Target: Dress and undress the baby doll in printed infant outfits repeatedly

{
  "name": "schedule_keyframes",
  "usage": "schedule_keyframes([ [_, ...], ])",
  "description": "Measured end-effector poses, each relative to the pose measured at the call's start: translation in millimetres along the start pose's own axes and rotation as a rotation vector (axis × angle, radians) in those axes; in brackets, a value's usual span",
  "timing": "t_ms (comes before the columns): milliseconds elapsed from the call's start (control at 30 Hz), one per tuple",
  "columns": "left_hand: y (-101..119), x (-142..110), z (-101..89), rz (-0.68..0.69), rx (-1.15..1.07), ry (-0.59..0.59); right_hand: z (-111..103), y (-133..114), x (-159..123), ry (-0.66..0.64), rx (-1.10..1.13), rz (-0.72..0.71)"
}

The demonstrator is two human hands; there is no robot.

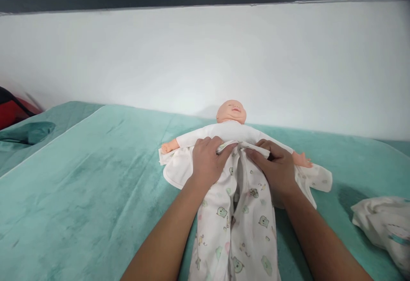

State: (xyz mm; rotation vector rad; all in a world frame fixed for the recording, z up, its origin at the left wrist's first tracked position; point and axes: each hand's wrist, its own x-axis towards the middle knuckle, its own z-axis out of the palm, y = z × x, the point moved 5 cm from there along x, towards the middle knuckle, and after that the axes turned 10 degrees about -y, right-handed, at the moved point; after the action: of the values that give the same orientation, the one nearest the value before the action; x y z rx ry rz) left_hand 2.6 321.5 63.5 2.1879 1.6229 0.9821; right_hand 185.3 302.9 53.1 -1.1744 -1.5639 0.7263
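Observation:
A baby doll lies on its back, arms spread, with a white cloth body. White baby pants printed with small green animals stretch from its middle toward me. My left hand grips the left side of the waistband, thumb on top. On the other side, my right hand pinches the waistband with its fingers closed. A gap runs down between the two pant legs. Beneath the doll, a white baby shirt is spread out, its sleeves near the doll's hands. The doll's legs are hidden from view.
The bed has a green cover and meets a white wall behind the doll's head. A crumpled white cloth lies at the right. A red and black item shows at the far left.

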Motion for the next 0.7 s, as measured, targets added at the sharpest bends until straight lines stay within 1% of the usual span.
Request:
schedule_keyframes([
  [67,-0.9,-0.6,0.9,-0.038,0.009,-0.018,-3.3,2.0,0.0,0.004,-0.047,0.073],
  [133,-2.5,-0.9,1.7,-0.071,0.022,-0.028,-5.6,4.2,2.5,-0.046,-0.125,0.124],
  [267,-5.8,1.5,4.6,-0.109,0.088,-0.073,-7.3,8.4,8.8,-0.254,-0.24,0.183],
  [400,-8.9,-2.1,2.1,-0.086,0.158,-0.162,-11.6,8.2,7.0,-0.509,-0.349,0.225],
  [467,-11.2,-12.9,-2.7,-0.048,0.126,-0.238,-15.9,5.8,2.3,-0.634,-0.387,0.232],
  [567,-18.3,-40.7,-11.6,-0.044,0.022,-0.383,-22.2,-0.6,-7.9,-0.759,-0.427,0.213],
  [633,-23.7,-60.2,-15.8,-0.068,-0.032,-0.452,-22.5,-5.0,-16.2,-0.794,-0.461,0.204],
  [700,-26.2,-73.7,-17.6,-0.058,-0.025,-0.456,-19.6,-8.4,-24.5,-0.755,-0.534,0.202],
])
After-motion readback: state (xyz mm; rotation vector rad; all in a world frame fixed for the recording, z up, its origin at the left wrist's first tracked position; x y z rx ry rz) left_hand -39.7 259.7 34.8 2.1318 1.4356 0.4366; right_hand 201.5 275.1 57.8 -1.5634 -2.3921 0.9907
